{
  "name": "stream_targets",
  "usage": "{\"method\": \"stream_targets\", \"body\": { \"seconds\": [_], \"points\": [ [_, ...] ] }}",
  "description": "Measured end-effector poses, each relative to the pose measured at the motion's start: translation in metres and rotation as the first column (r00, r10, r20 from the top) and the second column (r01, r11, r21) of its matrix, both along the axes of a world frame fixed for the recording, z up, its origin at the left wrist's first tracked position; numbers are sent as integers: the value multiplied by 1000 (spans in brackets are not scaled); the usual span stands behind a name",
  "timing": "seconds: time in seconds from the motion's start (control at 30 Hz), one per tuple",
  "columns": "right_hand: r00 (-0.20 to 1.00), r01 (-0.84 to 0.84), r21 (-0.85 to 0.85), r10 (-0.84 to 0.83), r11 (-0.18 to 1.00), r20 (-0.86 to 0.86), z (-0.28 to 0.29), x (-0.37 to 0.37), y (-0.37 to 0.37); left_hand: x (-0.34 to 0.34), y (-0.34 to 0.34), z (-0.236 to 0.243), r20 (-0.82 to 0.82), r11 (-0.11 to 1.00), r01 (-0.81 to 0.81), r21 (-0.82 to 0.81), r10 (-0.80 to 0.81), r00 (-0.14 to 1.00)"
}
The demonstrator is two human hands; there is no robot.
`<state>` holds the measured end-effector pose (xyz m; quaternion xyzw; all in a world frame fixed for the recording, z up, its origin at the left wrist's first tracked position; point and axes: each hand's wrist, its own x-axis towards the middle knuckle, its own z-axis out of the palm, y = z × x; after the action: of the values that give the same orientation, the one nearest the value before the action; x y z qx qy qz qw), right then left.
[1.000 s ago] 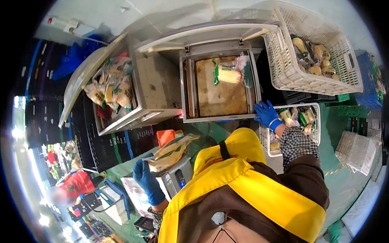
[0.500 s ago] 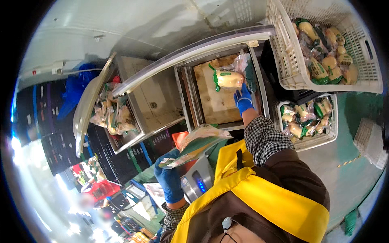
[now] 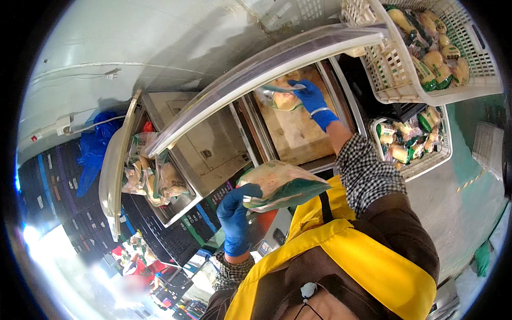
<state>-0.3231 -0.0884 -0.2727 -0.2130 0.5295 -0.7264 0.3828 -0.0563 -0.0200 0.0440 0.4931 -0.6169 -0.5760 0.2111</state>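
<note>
My left hand [image 3: 233,216], in a blue glove, is closed on the edge of a clear plastic bag [image 3: 282,184] with green printing. This bag looks flat, and I cannot make out anything in it. My right hand [image 3: 310,101], also blue-gloved, reaches into the right chamber of a metal machine. Its fingers pinch the end of another clear bag with a pale yellow piece of food [image 3: 286,101] inside, perhaps a plucked bird. That bag lies at the far side of the stained tan plate [image 3: 298,138], partly hidden by the raised lid's rim [image 3: 266,77].
At the far right, a white crate [image 3: 381,74] holds several bagged pale pieces; a lower white basket [image 3: 426,169] holds more. Left of the plate is the machine's bare metal surface [image 3: 208,144]. Further left, a tray of bagged pieces [image 3: 160,178] sits by a curved cover [image 3: 109,176].
My right hand has moved from beside the bagged piece to the bag's end and pinched it. That piece now lies further away and is partly hidden. My left hand's bag has risen toward the chamber.
</note>
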Motion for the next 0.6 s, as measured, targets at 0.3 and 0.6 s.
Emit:
{"method": "stream_targets", "body": {
  "seconds": [0.3, 0.6],
  "points": [
    [764, -103, 347, 297, 932, -572, 16, -67, -40, -36, -38, -86, -248, 971, 16, 239, 45, 968],
    [969, -246, 185, 244, 952, 30, 56, 30, 189, -46, -59, -172, -38, 963, 127, 237, -122, 992]
  ]
}}
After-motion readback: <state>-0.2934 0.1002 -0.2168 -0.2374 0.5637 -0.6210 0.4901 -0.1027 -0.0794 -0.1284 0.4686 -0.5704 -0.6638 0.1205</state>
